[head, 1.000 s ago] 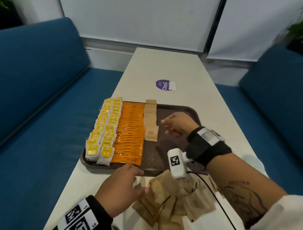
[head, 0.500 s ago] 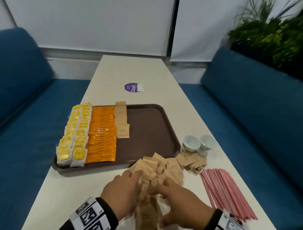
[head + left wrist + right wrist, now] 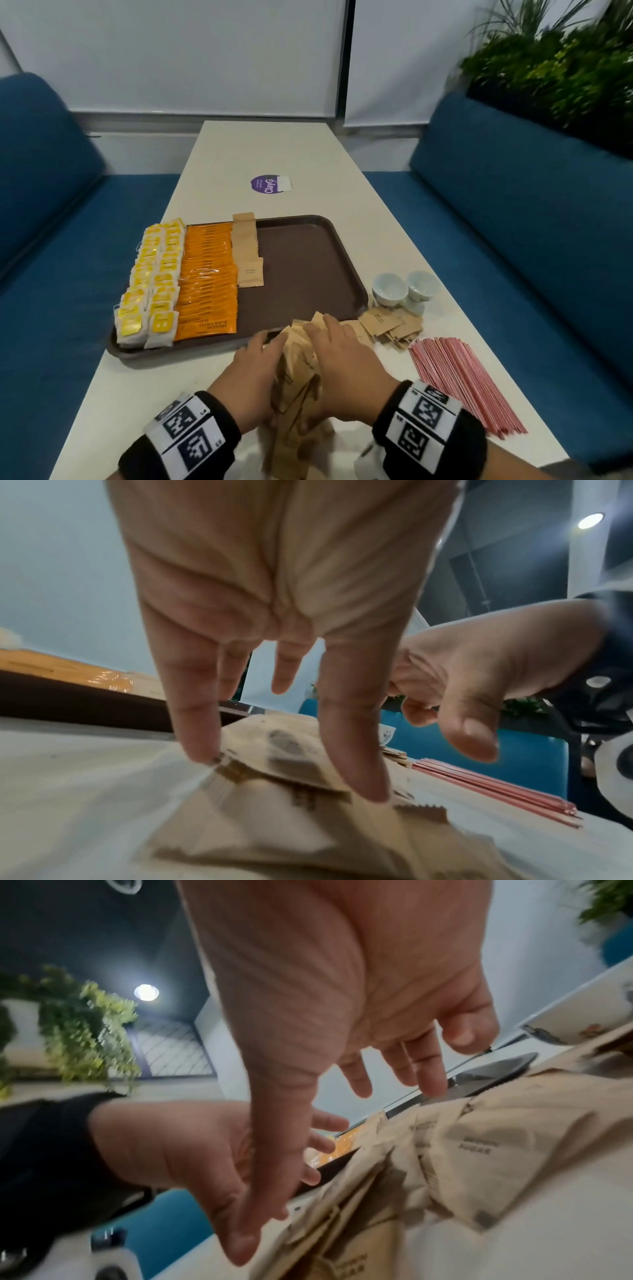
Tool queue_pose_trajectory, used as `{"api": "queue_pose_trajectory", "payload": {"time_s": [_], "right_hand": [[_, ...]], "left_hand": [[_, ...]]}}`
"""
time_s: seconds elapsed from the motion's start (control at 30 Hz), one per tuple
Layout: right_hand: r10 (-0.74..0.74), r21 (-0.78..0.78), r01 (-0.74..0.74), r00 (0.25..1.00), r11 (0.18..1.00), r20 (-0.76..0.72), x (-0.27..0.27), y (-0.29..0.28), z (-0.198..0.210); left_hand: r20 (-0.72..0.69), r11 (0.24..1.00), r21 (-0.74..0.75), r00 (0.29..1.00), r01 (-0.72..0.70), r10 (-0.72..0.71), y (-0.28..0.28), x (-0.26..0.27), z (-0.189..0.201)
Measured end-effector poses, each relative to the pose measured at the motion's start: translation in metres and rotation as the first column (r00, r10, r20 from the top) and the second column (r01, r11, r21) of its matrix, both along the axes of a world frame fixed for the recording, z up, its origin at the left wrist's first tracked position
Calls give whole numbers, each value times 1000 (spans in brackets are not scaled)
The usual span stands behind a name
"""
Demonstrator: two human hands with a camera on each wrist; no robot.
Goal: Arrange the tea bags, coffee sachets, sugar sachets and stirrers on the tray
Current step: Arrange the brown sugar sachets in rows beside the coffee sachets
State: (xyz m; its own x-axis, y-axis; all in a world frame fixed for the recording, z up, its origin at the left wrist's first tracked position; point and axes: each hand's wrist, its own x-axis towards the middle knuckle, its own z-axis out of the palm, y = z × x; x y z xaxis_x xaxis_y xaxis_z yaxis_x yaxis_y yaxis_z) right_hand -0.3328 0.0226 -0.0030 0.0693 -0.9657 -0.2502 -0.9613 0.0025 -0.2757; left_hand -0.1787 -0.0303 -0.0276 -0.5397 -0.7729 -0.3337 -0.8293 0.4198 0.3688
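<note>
A brown tray (image 3: 308, 274) holds yellow tea bags (image 3: 150, 284) along its left side, orange coffee sachets (image 3: 209, 281) beside them, then a short column of brown sugar sachets (image 3: 246, 250). In front of the tray, a loose heap of brown sugar sachets (image 3: 298, 363) lies on the table. My left hand (image 3: 253, 373) and right hand (image 3: 342, 363) press it from either side with straight fingers. In the left wrist view my fingertips (image 3: 356, 777) rest on the sachets (image 3: 291, 764). The right wrist view shows the bunched sachets (image 3: 479, 1150). Red stirrers (image 3: 462, 377) lie to the right.
Two small white cups (image 3: 390, 289) stand right of the tray, with more loose sugar sachets (image 3: 390, 325) in front of them. A purple sticker (image 3: 269, 184) is on the white table beyond the tray. Blue sofas flank the table; plants stand at the back right.
My right hand left the tray's sugar column and came down to the loose heap. Both hands now squeeze the sachets together into a ridge. The head view swung right.
</note>
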Motion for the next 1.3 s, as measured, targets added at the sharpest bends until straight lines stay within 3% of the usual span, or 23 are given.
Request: {"api": "queue_pose_trajectory", "payload": {"time_s": [0.17, 0.37, 0.57, 0.73, 0.83, 0.9, 1.0, 1.13, 1.23, 1.3], "right_hand": [[-6, 31, 8, 998, 999, -64, 16, -20, -11], [-116, 128, 101, 986, 987, 116, 21, -26, -15], [-143, 137, 122, 977, 983, 156, 21, -29, -17], [-185, 160, 143, 939, 977, 288, 21, -31, -18], [-173, 173, 117, 918, 978, 357, 15, -30, -9], [-145, 147, 92, 901, 985, 409, 7, -31, 3], [-116, 127, 61, 867, 990, 485, -2, -34, 29], [-81, 122, 15, 826, 992, 558, -5, -40, 60], [-110, 176, -11, 740, 984, 664, -5, -42, 71], [-142, 213, -18, 694, 977, 706, -5, -44, 73]], "left_hand": [[11, 993, -122, 1000, -5, 7, -4, -3, -9], [55, 996, -83, 998, -20, 24, -10, -4, -9], [127, 993, -120, 992, 6, 10, -12, -7, -1], [-47, 999, -9, 998, -42, 41, -13, -9, 1], [-227, 996, 59, 970, -70, 82, -13, -4, 2], [-385, 983, 156, 910, -100, 153, -15, 1, 6], [-605, 929, 368, 747, -43, 275, -17, 5, 25], [-697, 830, 554, 579, 59, 423, -19, 5, 40], [-605, 608, 777, 455, 160, 654, -16, 7, 42], [-554, 501, 832, 382, 237, 739, -12, 8, 44]]}}
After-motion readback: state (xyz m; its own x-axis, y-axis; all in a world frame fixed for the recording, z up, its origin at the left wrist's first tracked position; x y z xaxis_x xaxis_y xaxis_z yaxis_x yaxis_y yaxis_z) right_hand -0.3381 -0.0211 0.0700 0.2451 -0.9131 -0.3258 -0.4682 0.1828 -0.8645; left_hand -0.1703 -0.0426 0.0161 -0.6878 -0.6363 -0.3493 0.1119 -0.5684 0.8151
